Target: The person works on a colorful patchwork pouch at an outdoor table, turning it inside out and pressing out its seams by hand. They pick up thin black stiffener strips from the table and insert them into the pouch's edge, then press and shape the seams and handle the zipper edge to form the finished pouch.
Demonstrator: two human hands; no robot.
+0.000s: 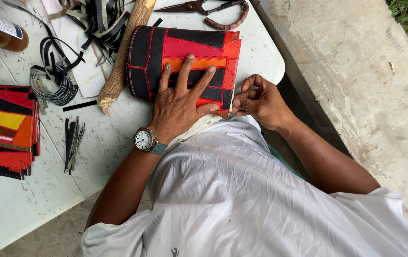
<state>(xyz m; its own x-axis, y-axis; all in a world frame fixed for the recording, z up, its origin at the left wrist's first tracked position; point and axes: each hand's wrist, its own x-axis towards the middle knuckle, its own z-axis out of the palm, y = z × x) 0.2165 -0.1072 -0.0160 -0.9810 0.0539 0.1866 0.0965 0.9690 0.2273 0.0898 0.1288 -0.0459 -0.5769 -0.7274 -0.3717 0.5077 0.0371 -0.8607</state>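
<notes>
Red, black and orange patchwork leather piece (185,59) is lying on the white bench (113,138); the left hand (180,102) is pressing flat on it, fingers spread, while the right hand (258,102) is pinching its near corner.

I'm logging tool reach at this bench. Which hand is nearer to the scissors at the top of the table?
Right. The right hand pinches the patchwork piece's edge, roughly below the scissors. The left hand lies flat on the piece, slightly farther away.
</notes>
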